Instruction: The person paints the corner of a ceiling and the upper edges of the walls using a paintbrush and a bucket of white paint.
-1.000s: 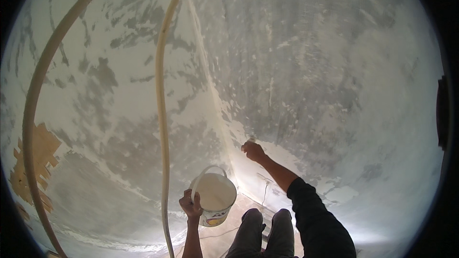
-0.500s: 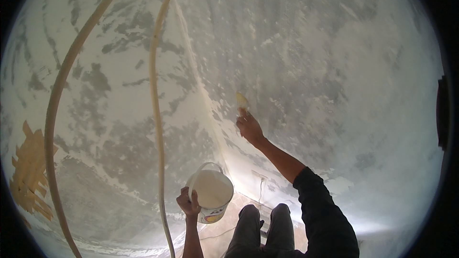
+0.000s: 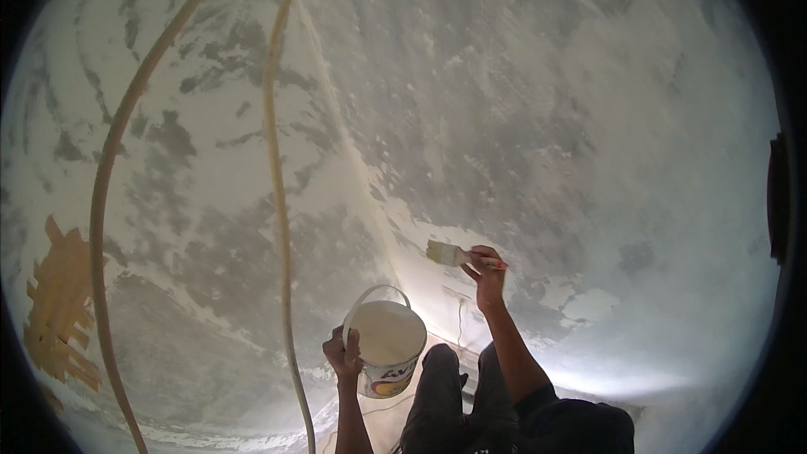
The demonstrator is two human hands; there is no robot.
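My left hand (image 3: 343, 353) is closed on the handle at the side of a white bucket (image 3: 388, 366), which holds a pale cream liquid (image 3: 388, 328). My right hand (image 3: 489, 279) grips a paintbrush (image 3: 445, 254) with a red-marked handle, its pale bristles pointing left, over the patchy grey-and-white wall (image 3: 588, 160) near the pale seam of the corner (image 3: 353, 158). The bucket hangs beside my knees, below the brush and to its left. Whether the bristles touch the wall I cannot tell.
Two long beige hoses (image 3: 273, 143) (image 3: 108, 168) run top to bottom on the left. A ragged yellowish patch (image 3: 59, 303) marks the left wall. A thin cord (image 3: 460, 326) runs down the lower wall toward the pale floor (image 3: 374, 420). A dark object (image 3: 777, 197) sits at the far right edge.
My right hand went up along the wall, then came down and right; the brush now lies nearly horizontal. The bucket in my left hand has shifted slightly right.
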